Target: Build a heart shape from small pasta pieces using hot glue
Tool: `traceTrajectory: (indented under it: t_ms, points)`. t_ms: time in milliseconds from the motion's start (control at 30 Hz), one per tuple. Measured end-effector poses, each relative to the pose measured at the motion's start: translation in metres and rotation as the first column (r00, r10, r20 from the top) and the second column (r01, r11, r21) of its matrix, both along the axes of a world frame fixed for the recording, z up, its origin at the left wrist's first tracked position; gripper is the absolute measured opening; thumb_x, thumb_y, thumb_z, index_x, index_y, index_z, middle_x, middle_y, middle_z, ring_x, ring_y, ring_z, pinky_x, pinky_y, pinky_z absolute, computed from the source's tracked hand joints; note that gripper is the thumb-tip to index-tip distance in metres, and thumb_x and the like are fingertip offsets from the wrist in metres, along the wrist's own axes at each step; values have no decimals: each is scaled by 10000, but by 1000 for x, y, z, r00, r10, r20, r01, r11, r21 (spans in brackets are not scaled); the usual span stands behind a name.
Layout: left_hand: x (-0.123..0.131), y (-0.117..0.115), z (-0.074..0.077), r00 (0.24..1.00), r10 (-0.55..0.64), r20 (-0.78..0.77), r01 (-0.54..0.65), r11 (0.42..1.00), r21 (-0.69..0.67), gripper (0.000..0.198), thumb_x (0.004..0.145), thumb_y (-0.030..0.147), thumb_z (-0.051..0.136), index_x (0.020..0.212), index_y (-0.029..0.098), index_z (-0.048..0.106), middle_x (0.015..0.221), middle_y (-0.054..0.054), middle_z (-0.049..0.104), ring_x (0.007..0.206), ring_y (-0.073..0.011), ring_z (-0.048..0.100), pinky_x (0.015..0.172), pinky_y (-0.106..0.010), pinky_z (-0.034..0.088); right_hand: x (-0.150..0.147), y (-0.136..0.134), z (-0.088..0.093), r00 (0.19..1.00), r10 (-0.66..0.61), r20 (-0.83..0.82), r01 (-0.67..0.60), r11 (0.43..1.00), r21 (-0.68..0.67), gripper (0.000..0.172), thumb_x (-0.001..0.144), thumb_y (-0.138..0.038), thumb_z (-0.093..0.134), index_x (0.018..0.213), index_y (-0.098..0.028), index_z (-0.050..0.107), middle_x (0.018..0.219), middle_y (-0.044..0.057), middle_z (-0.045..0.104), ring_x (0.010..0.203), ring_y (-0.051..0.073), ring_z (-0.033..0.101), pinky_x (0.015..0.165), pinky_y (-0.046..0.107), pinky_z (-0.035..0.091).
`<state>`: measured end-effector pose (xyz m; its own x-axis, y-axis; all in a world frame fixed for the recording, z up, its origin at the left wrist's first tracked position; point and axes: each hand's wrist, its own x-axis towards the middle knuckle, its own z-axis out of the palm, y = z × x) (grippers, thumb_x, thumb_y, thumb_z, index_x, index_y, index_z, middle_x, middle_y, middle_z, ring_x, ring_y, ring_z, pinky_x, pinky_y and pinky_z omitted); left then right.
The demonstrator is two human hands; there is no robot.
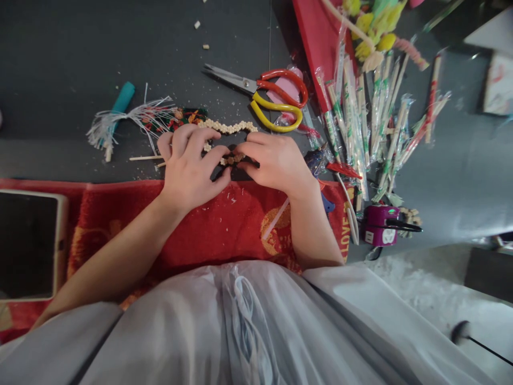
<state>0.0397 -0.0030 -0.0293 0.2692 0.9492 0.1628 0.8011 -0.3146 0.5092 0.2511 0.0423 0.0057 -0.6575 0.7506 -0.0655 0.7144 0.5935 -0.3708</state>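
Near the table's front edge, a strand of small pale beads [232,127] curves behind my fingers. My left hand [188,174] pinches its lower stretch between thumb and forefinger, with the other fingers bent over the strand. Close by on the other side, my right hand [280,160] has its thumb and fingertips closed on the same strand. Beyond my left hand lie a dark patterned bundle [194,113] and splayed white threads [150,115], partly over a teal tube [123,97]. A thin stick [142,158] pokes out beside that hand. My fingers hide part of the strand.
Scissors [254,85] with red and yellow handles lie just beyond my right hand. Several plastic-wrapped sticks [352,117] and a purple socket block [379,224] are at right. A red towel [224,230] covers the front edge; a tablet-like device [28,246] lies left.
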Motion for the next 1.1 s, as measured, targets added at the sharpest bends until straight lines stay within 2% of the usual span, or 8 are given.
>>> traceTrajectory:
  t_ms: [167,367,600,767,933,1100]
  points:
    - [-3,0,1,1000,23,-17,-22,999,28,214,883,310,610,1075,279,700,1387,-49,668,1371,-411,515,1156,-711,322,-2,-1,-1,1000,-1,11,1,1000,-17,208,918,-202,576,1038,-184,746,969,66,675,863,213,579,691,334,318]
    - [-5,-2,1,1000,14,13,-14,999,39,211,903,315,603,1084,311,712,1406,-34,659,1377,-417,489,1155,-755,294,-4,-1,-4,1000,17,-7,-17,1000,-14,188,942,-209,558,996,-199,738,956,55,668,860,208,573,679,330,301]
    - [-7,-1,1,997,-5,80,11,997,-77,220,932,348,571,1087,301,720,1445,-52,635,1432,-436,432,1205,-782,219,-4,0,-5,1000,20,-12,-20,999,-25,232,986,-217,501,985,-199,731,952,55,653,859,199,564,688,325,309]
    - [-8,-1,1,992,-16,126,22,999,-50,246,957,383,564,1131,329,730,1428,-38,655,1429,-436,439,1210,-756,255,-4,-1,-6,999,21,-33,-23,999,-47,239,991,-202,481,991,-199,720,959,53,646,883,200,564,719,321,340]
    - [-7,0,6,996,-6,89,15,995,-97,238,979,389,534,1058,317,747,1421,-38,660,1386,-435,484,1199,-756,255,-4,-1,-7,999,36,-30,-37,998,-48,246,988,-196,477,999,-191,723,963,57,651,884,200,569,717,322,340]
    - [-7,1,7,997,-11,79,21,992,-121,259,990,401,521,1074,312,749,1425,-46,657,1387,-443,486,1187,-753,272,-3,-1,-8,998,32,-48,-35,998,-57,252,999,-209,472,983,-197,723,945,49,644,868,194,561,714,320,332]
